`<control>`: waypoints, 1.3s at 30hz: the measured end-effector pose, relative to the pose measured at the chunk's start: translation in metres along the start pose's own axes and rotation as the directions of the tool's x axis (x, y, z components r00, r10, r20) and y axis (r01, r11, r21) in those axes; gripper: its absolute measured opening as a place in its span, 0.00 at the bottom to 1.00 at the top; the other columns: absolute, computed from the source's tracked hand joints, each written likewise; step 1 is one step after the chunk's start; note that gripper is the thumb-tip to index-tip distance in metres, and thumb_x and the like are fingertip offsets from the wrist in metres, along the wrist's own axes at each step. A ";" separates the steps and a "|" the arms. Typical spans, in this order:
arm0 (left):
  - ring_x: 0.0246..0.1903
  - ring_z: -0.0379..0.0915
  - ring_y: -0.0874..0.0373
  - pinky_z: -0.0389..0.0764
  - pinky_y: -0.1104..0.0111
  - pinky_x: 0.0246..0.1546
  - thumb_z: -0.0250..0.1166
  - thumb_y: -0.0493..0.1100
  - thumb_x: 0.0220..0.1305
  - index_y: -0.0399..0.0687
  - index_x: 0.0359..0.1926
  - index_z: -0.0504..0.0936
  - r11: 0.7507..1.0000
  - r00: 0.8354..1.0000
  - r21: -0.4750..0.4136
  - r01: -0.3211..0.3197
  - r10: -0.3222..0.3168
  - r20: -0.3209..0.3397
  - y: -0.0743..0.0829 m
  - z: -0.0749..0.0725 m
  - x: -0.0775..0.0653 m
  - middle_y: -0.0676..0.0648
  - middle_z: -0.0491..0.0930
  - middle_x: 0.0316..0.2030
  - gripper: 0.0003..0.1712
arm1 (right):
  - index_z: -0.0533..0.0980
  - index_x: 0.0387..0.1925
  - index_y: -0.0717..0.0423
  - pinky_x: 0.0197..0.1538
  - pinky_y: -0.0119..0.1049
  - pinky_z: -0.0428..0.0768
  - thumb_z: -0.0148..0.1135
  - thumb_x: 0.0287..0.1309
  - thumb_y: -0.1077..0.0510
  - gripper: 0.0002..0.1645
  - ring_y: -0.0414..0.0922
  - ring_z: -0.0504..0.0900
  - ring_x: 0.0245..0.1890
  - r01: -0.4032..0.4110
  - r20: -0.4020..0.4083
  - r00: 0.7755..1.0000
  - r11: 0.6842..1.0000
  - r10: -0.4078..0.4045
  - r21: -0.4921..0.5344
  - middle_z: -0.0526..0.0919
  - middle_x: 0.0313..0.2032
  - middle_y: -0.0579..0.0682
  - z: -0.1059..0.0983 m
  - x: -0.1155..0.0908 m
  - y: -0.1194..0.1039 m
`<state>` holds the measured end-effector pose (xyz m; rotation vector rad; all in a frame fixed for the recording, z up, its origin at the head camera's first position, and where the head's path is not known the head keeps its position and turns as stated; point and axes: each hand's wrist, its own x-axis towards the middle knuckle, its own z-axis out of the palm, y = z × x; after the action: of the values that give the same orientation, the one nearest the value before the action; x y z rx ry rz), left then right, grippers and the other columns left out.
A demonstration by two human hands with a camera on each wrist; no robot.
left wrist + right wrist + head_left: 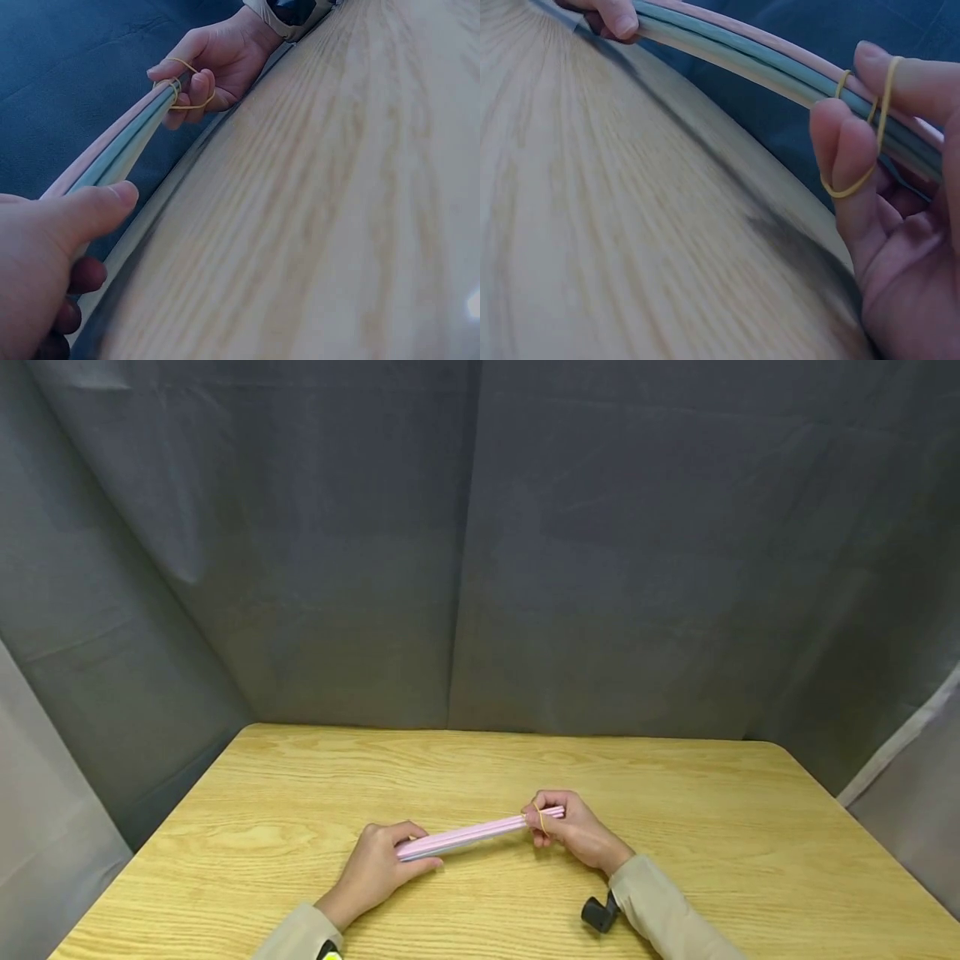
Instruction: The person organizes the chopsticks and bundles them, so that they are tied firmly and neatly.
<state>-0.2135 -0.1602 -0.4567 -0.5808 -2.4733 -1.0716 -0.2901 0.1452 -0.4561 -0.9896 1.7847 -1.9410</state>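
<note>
My left hand (pixel 377 864) grips one end of a bundle of long, thin pastel straws (pixel 468 836), thumb in front and fingers behind. Pink, blue-green and cream straws (pixel 735 56) lie side by side in the right wrist view. At the bundle's other end, my right hand (pixel 581 833) holds a yellow rubber band (pixel 886 97) stretched between thumb and fingertips. Part of the band is wound around the straws, and their ends reach past it into the hand. The bundle is held above the table, tilted up slightly toward the right.
The wood-grain table (pixel 300 785) extends beneath both hands. Dark grey curtains (pixel 600 568) hang behind it and at the sides. A black wrist-camera mount (pixel 600 913) juts out from the right sleeve (pixel 667 906).
</note>
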 end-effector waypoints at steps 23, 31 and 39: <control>0.18 0.66 0.73 0.70 0.76 0.18 0.77 0.50 0.45 0.48 0.32 0.85 0.998 0.999 -0.048 0.036 -0.035 0.017 -0.002 0.001 -0.001 0.48 0.86 0.28 0.15 | 0.72 0.42 0.79 0.42 0.30 0.78 0.59 0.60 0.68 0.14 0.36 0.79 0.36 0.071 -0.153 0.983 0.979 -0.102 -0.191 0.79 0.36 0.44 0.000 0.000 0.001; 0.18 0.66 0.73 0.70 0.76 0.18 0.79 0.50 0.42 0.49 0.31 0.86 0.997 0.998 -0.049 0.060 -0.060 0.000 -0.004 0.002 -0.001 0.50 0.85 0.26 0.16 | 0.68 0.44 0.79 0.34 0.28 0.76 0.55 0.62 0.69 0.14 0.35 0.75 0.29 0.048 -0.189 0.979 0.986 -0.078 -0.157 0.76 0.33 0.47 0.001 0.000 0.000; 0.20 0.69 0.73 0.73 0.75 0.21 0.79 0.51 0.42 0.46 0.31 0.86 0.996 0.998 -0.060 0.064 -0.064 0.010 -0.005 0.002 -0.001 0.49 0.85 0.26 0.18 | 0.68 0.42 0.83 0.32 0.26 0.73 0.53 0.62 0.70 0.14 0.34 0.74 0.26 0.034 -0.188 0.981 0.993 -0.054 -0.110 0.76 0.27 0.46 0.000 0.000 0.000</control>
<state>-0.2157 -0.1620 -0.4609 -0.5273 -2.4891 -1.1741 -0.2903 0.1450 -0.4565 -0.9101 2.0053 -2.0467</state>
